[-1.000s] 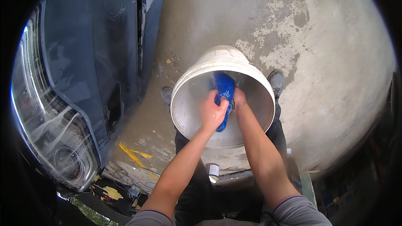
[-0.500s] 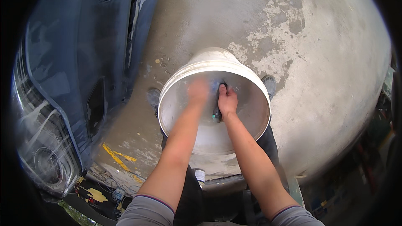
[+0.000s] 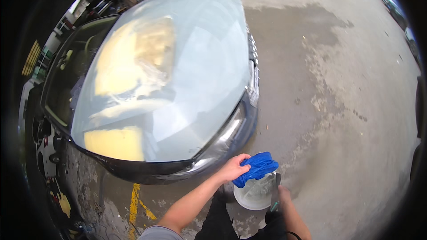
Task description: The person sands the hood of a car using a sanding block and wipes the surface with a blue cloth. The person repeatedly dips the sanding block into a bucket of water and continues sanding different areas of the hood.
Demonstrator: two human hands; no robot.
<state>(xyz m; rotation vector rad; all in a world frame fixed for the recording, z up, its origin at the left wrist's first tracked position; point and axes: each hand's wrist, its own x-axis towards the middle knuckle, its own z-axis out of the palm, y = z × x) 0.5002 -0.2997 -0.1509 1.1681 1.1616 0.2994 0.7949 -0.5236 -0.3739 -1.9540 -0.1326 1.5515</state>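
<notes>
right hand (image 3: 284, 194) clamped on a dark narrow block (image 3: 275, 191), long axis pointing away from the person; left hand (image 3: 233, 169), apart, grips a blue cloth (image 3: 259, 168) slanting far-right above the white bucket (image 3: 250, 206) — both were down inside it earlier — and beyond, the car hood (image 3: 202, 66).

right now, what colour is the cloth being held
The cloth is bright blue, darker in its folds; it shows best in the head view.

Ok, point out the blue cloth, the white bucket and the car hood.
Blue cloth (image 3: 260, 167): head view, middle of the bunched fabric.
White bucket (image 3: 251, 208): head view, near edge of the rim.
Car hood (image 3: 187, 69): head view, grey area around its middle.
</notes>
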